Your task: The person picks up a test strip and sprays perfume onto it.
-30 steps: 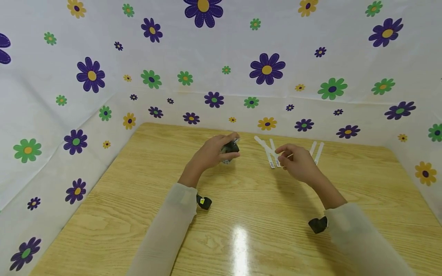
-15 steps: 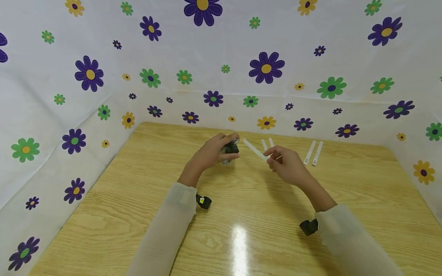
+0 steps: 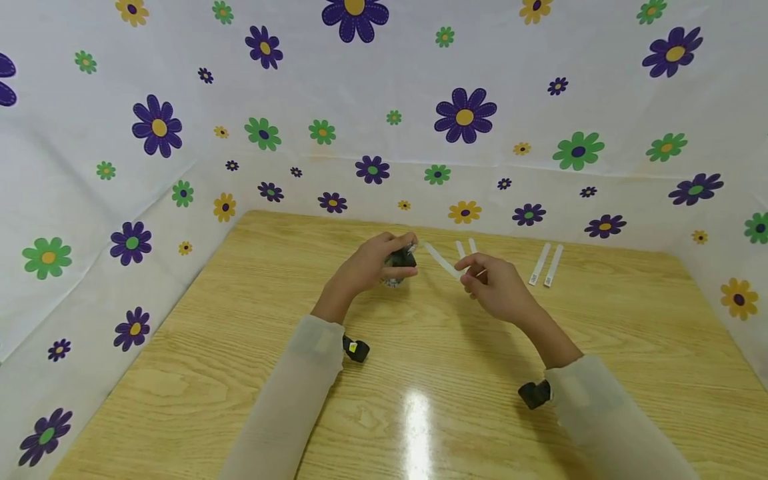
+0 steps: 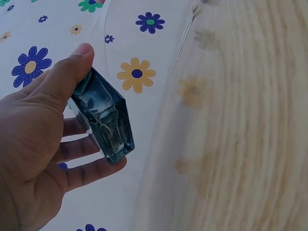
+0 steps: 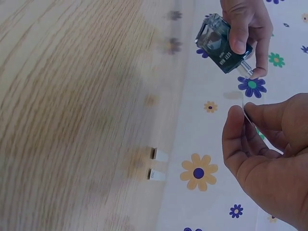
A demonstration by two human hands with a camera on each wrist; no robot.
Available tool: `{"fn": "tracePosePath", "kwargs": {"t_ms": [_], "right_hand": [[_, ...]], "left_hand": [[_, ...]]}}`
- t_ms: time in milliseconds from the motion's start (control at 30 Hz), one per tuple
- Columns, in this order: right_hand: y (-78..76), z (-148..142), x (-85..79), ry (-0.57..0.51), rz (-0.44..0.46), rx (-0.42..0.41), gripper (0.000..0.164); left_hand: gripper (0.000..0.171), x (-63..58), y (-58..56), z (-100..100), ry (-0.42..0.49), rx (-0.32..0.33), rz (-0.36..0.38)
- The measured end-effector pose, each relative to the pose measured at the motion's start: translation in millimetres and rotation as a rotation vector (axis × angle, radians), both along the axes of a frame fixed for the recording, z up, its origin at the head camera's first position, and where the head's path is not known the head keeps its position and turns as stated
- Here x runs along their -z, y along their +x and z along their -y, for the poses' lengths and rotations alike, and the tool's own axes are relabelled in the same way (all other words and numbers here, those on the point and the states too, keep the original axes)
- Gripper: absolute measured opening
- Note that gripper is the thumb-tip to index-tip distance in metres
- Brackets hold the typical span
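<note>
My left hand (image 3: 365, 268) holds a dark teal glass perfume bottle (image 4: 108, 120) near the back middle of the table. In the right wrist view, its forefinger rests on the bottle's silver spray nozzle (image 5: 245, 69). To the right, my right hand (image 3: 499, 288) pinches a white paper test strip (image 3: 441, 259) by one end, between thumb and forefinger. The strip's free end points toward the nozzle, a small gap apart. Seen from the right wrist, the strip is nearly edge-on between the fingertips (image 5: 236, 114).
Two more white strips (image 3: 539, 265) lie side by side on the wooden table (image 3: 384, 373), right of my right hand. Behind that hand another pair of strips (image 3: 473, 246) is partly covered. A flower-printed white cloth (image 3: 384, 87) rises along the table's back and sides.
My right hand has moved left with the pinched strip, bringing it nearer the bottle and uncovering the two strips on the right. The left hand and bottle have stayed nearly still.
</note>
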State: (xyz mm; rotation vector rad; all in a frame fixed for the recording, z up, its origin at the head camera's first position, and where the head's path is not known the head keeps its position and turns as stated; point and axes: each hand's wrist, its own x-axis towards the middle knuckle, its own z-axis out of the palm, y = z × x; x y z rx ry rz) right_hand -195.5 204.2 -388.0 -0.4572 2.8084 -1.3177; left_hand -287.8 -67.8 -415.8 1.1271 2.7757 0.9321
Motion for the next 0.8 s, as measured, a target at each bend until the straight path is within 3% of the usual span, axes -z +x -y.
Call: {"fn": "tracePosePath", "kwargs": {"t_ms": [300, 800], "right_hand": [[-0.1, -0.7, 0.9, 0.003, 0.01, 0.009, 0.019], [-0.1, -1.7, 3.4, -0.005, -0.007, 0.0, 0.019]], "left_hand": [[0.064, 0.6, 1.1, -1.1, -0.028, -0.036, 0.016], [0.062, 1.4, -0.5, -1.9, -0.017, 0.001, 0.029]]}}
